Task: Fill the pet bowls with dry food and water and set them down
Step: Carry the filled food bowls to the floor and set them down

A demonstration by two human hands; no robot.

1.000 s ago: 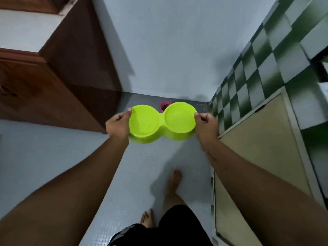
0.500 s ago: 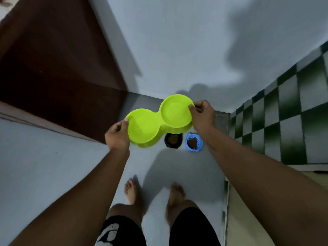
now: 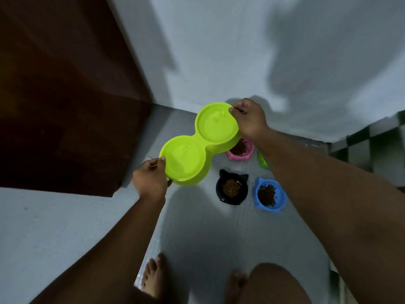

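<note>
A lime-green double pet bowl [image 3: 198, 143] hangs above the floor, turned diagonally, with clear water in both cups. My left hand [image 3: 151, 179] pinches its near-left rim. My right hand [image 3: 248, 119] grips its far-right rim. On the floor below stand a black cat-eared bowl [image 3: 232, 189] and a blue bowl [image 3: 269, 195], each holding brown dry food. A pink bowl [image 3: 241, 151] with dry food is partly hidden under the double bowl. A green bowl [image 3: 262, 161] shows only a sliver beside my right forearm.
A dark wooden cabinet [image 3: 65, 102] stands at the left, its corner close to my left hand. A pale wall [image 3: 219, 51] rises behind the bowls. Green checkered tiles [image 3: 372, 145] are at the right. My bare foot [image 3: 153, 277] and a knee are at the bottom.
The double bowl has dropped lower and turned further diagonal. I have bent lower; the pink and green bowls have come into sight beside the black and blue ones.
</note>
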